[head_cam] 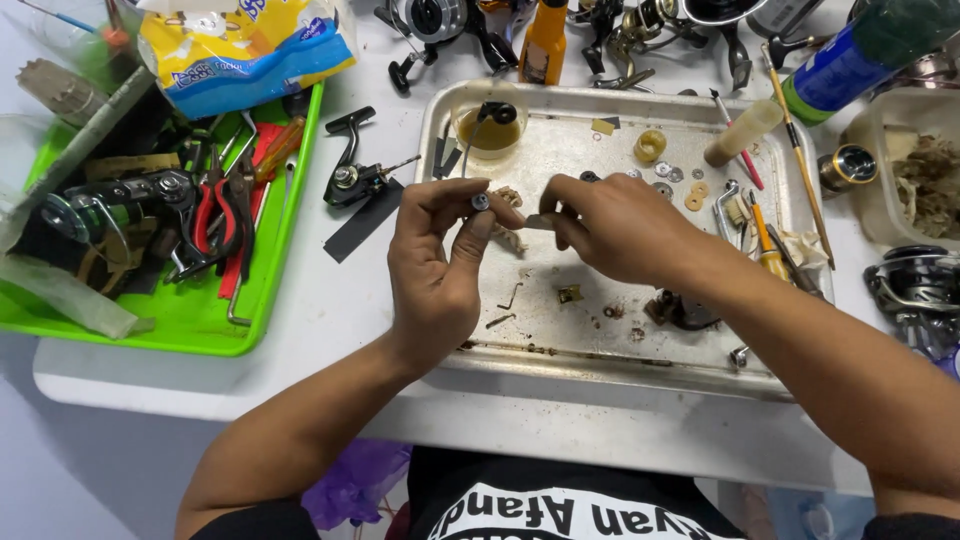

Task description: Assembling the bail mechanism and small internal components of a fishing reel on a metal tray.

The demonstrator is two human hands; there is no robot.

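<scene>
My left hand (440,265) pinches a small dark round metal part (481,202) between thumb and fingertips, above the left half of a metal tray (560,355). My right hand (610,225) is closed on a small grey metal piece (540,222) whose tip points toward the round part. Both hands meet over the tray's middle. Under them lie tiny screws, a brass piece (570,294) and rusty bits on the tray floor.
The tray also holds washers (664,170), a yellow ring (650,146), a cup of oily liquid (489,130), brushes and a screwdriver (768,250). A green tray (190,320) of pliers and tools sits left. Fishing reel parts line the back and right edge.
</scene>
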